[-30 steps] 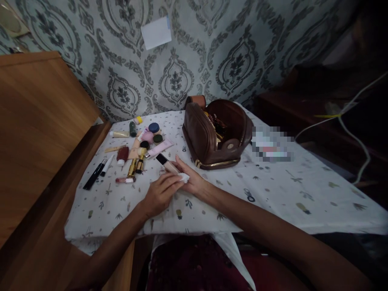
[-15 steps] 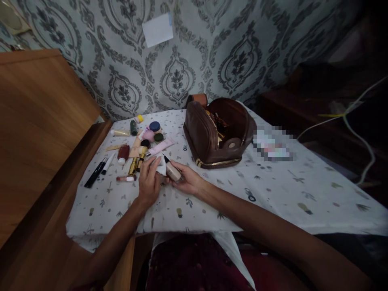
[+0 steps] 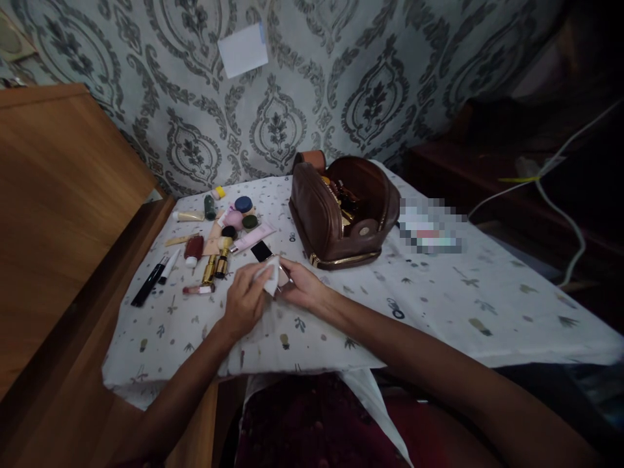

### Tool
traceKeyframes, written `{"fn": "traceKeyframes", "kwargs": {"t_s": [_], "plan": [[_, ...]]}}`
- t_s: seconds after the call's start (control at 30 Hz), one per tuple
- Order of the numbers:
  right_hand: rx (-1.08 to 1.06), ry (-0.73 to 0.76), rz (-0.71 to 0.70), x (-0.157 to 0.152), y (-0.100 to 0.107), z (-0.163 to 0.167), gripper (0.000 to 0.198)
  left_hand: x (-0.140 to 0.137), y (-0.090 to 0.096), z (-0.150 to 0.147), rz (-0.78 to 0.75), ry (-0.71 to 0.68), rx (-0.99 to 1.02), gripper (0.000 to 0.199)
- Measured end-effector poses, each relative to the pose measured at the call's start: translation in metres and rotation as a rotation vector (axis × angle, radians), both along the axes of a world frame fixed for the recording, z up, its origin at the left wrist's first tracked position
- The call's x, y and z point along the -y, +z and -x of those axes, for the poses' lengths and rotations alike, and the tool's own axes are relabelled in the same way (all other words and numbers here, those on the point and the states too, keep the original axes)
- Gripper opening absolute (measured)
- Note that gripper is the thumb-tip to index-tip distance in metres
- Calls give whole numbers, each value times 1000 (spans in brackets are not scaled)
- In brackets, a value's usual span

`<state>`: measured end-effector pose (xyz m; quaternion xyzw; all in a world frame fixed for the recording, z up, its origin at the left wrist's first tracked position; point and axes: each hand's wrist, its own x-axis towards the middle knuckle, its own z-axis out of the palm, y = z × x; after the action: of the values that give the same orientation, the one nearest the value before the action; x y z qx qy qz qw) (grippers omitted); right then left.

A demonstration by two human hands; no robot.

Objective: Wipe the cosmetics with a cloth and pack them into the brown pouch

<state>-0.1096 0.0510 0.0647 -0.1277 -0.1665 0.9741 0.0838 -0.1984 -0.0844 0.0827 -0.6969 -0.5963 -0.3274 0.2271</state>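
Note:
My right hand [image 3: 299, 286] is closed around a foundation bottle [image 3: 284, 278] with a square black cap [image 3: 262, 251] pointing up and to the left. Pinched in my left hand [image 3: 244, 296] is a white wipe [image 3: 271, 275], pressed against the bottle and covering part of it. Just beyond my hands lie a pink tube [image 3: 253, 236], gold-capped small bottles [image 3: 221, 263] and a lip gloss tube [image 3: 199, 289].
An unzipped brown leather bag [image 3: 336, 221] stands behind my right hand, with items inside. Several cosmetics, including a dark red bottle [image 3: 194, 249] and a black tube [image 3: 149, 284], lie at left. A wooden panel [image 3: 58, 214] borders the table's left side.
The wipe has come across onto the bottle's body, and the bottle has turned so its black cap shows broad side. The whole view has shifted slightly.

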Motion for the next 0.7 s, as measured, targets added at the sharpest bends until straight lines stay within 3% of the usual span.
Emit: {"fn": "traceKeyframes", "kwargs": {"t_s": [0.1, 0.2, 0.37, 0.53, 0.7], "plan": [[35, 25, 0, 4, 2, -1, 25, -1, 0, 11, -41, 179, 54, 51], [57, 4, 26, 7, 7, -2, 25, 0, -1, 14, -32, 224, 76, 49], [53, -107, 162, 4, 13, -1, 29, 2, -2, -1, 66, 125, 12, 54], [88, -23, 170, 0, 12, -3, 39, 0, 0, -14, 60, -9, -152, 52], [50, 68, 147, -4, 7, -6, 47, 1, 1, -9, 72, -103, -383, 36]]}}
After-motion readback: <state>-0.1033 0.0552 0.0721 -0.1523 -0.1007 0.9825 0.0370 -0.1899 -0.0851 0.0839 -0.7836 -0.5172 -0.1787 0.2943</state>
